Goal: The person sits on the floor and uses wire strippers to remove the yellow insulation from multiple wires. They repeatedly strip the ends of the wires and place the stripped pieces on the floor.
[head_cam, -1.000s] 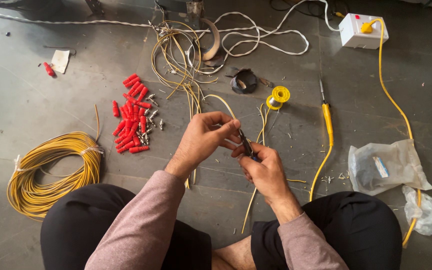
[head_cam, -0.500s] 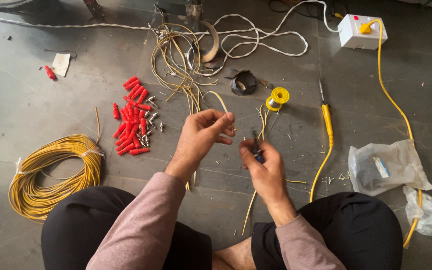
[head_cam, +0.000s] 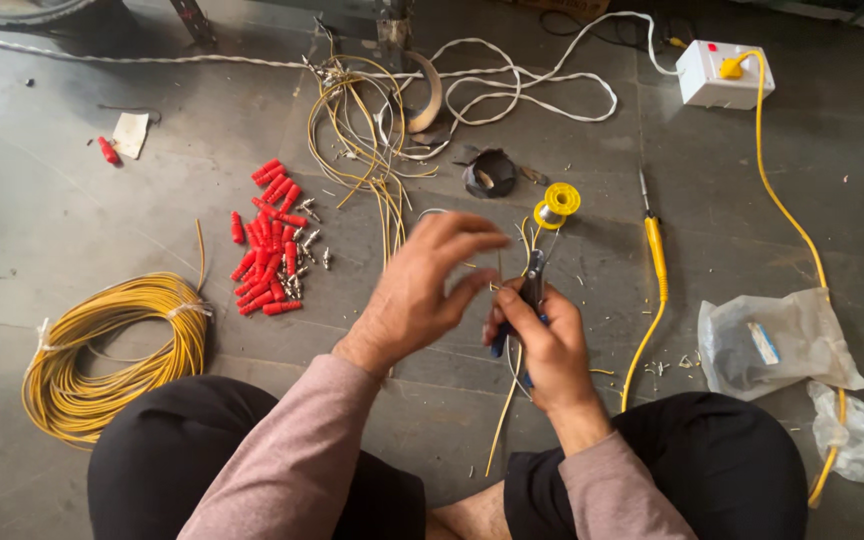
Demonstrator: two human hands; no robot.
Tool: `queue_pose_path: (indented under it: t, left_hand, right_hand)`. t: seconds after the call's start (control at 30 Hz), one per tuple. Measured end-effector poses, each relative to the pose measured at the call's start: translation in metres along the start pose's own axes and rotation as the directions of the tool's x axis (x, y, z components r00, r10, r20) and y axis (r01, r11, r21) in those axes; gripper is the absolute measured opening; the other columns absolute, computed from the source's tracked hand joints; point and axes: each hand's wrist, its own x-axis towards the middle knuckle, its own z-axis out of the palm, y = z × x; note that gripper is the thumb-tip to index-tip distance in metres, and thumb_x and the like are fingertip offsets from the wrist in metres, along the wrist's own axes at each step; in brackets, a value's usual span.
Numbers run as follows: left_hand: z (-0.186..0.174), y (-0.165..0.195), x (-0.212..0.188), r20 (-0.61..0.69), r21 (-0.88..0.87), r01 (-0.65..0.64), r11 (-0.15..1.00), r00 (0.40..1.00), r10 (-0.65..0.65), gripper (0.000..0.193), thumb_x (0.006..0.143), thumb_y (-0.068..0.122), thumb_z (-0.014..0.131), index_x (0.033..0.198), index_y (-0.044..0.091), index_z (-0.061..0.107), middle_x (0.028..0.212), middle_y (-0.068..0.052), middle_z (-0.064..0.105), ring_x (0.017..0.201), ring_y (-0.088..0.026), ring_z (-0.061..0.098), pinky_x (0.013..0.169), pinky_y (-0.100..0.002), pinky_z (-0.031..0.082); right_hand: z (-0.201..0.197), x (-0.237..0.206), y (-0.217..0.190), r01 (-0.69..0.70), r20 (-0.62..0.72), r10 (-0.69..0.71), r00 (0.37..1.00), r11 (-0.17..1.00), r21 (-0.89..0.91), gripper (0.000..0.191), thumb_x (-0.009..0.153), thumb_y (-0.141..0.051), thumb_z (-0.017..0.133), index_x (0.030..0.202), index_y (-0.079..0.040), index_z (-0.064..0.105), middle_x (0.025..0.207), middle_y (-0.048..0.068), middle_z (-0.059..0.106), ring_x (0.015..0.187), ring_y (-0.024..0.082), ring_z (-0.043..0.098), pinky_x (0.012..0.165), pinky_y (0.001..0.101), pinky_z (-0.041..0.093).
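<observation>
Above the grey floor (head_cam: 72,200), between your knees, your right hand (head_cam: 542,345) is clenched around blue-handled pliers (head_cam: 530,295), whose tip points up at a thin yellow wire (head_cam: 508,395). Your left hand (head_cam: 417,290) hovers just beside it, fingers spread and released, holding nothing. Red plugs (head_cam: 270,240) lie to the left, a yellow wire coil (head_cam: 112,350) nearer your left knee.
</observation>
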Motion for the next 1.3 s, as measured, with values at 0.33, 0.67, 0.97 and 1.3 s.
queue_pose_path:
  t: [0.33,0.67,0.97,1.3]
  left_hand:
    - [0.023,-0.008,-0.011,0.293,-0.426,0.581,0.694,0.814,-0.501,0.013,0.096,0.012,0.073,0.093,0.0,0.07,0.086,-0.009,0.074,0.076,-0.017,0.071,0.069,-0.035,0.058]
    - [0.045,-0.023,-0.026,0.119,-0.51,0.64,0.574,0.714,-0.69,0.021,0.106,0.019,0.063,0.1,0.0,0.055,0.073,-0.005,0.072,0.065,-0.007,0.069,0.059,-0.024,0.056]
    - [0.039,-0.014,-0.019,0.36,-0.292,0.649,0.702,0.755,-0.548,0.019,0.091,0.02,0.079,0.093,0.002,0.075,0.074,-0.002,0.072,0.067,-0.005,0.061,0.062,-0.026,0.052]
    - [0.046,-0.021,-0.025,0.248,-0.462,0.684,0.564,0.711,-0.659,0.018,0.095,0.014,0.074,0.101,-0.003,0.074,0.085,-0.004,0.075,0.077,-0.004,0.064,0.068,-0.022,0.053]
  right_hand:
    - [0.001,-0.008,-0.012,-0.204,0.175,0.162,0.971,0.945,0.256,0.021,0.102,-0.021,0.058,0.095,-0.002,0.061,0.083,0.008,0.057,0.078,0.025,0.061,0.071,0.0415,0.052]
    - [0.008,-0.008,0.001,-0.055,0.128,0.053,0.99,0.998,0.009,0.017,0.099,-0.019,0.063,0.097,-0.002,0.063,0.082,0.006,0.061,0.075,0.019,0.063,0.068,0.0358,0.054]
    - [-0.019,-0.003,-0.012,0.2,-0.063,-0.236,0.97,0.914,-0.353,0.019,0.102,-0.019,0.065,0.096,-0.001,0.065,0.077,0.002,0.065,0.07,0.01,0.062,0.065,0.0263,0.051]
    - [0.005,-0.01,-0.014,-0.058,-0.106,0.052,0.993,0.997,-0.053,0.025,0.089,-0.009,0.059,0.111,-0.005,0.067,0.091,0.004,0.068,0.076,0.012,0.061,0.07,0.0291,0.05]
